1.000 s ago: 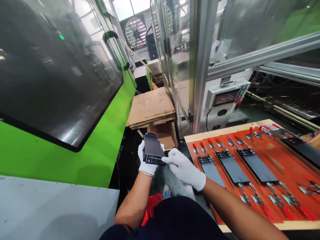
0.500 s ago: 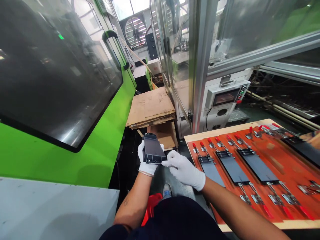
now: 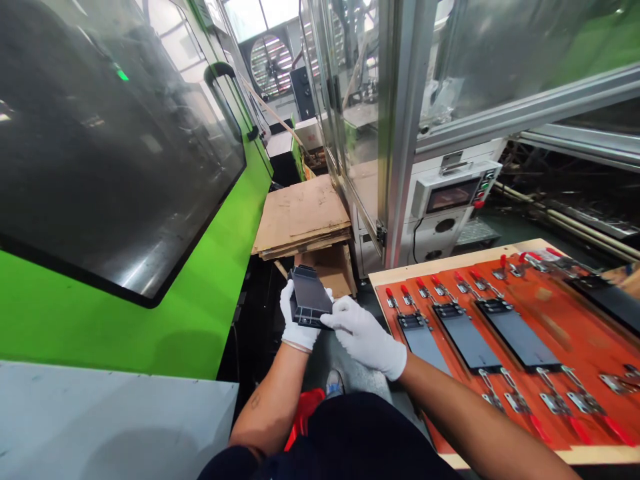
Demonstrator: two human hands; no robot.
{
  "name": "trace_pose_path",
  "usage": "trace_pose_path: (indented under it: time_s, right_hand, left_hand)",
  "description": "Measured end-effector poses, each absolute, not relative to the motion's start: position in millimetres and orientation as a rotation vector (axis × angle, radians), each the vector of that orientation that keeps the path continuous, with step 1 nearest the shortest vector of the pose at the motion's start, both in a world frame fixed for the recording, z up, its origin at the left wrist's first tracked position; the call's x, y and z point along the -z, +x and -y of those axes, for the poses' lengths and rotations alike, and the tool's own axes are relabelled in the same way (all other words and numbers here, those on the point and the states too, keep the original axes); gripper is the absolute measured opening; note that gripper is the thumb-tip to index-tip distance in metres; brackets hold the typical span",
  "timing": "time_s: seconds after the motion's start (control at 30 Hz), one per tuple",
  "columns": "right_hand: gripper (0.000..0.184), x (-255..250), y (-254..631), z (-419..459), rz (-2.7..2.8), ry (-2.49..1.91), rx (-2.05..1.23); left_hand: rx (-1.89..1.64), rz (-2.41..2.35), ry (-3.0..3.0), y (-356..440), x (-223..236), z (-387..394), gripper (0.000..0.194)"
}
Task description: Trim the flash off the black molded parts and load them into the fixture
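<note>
My left hand point(image 3: 299, 328), in a white glove, is closed around a dark grey plastic panel part point(image 3: 311, 293) from below and from the left. The part is long and flat-topped, with a ribbed, open near end that faces me. My right hand point(image 3: 367, 337), gloved too, has its fingers pinched together at the near right corner of the part. Whether they grip that corner or hold something small against it is hidden. Both hands are in front of my body, left of the orange fixture board point(image 3: 570, 333).
On the board, dark panels point(image 3: 517, 333) sit between red-handled toggle clamps point(image 3: 570, 403). A green machine point(image 3: 200, 313) stands at left, above a pale grey surface point(image 3: 110, 420). Ahead are stacked cardboard sheets point(image 3: 305, 210), a glazed metal-framed door point(image 3: 400, 133) and a control box point(image 3: 450, 193).
My right fingers have moved slightly left and up, onto the near right corner of the part. The part has turned slightly in my left hand, which still holds it.
</note>
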State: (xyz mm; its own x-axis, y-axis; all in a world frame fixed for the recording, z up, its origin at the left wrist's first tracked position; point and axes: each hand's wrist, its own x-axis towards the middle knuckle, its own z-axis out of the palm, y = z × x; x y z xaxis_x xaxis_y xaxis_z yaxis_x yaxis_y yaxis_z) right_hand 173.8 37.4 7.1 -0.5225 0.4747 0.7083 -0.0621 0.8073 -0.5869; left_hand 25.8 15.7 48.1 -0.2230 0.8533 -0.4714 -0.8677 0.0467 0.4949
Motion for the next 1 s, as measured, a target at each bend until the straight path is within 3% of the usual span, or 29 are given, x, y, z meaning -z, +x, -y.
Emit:
trace_pose_path:
  time_s: [0.8,1.0]
  right_hand:
    - [0.030,-16.6,172.8,-50.4,2.020,-0.256,-0.715]
    - [0.029,-22.4,187.8,-45.2,1.775,-0.534,-0.763]
  left_hand:
    - [-1.564,-0.912,-0.035,23.6,-53.4,-33.9,0.057]
    - [-1.672,-0.684,0.304,-11.2,-56.4,-34.2,0.054]
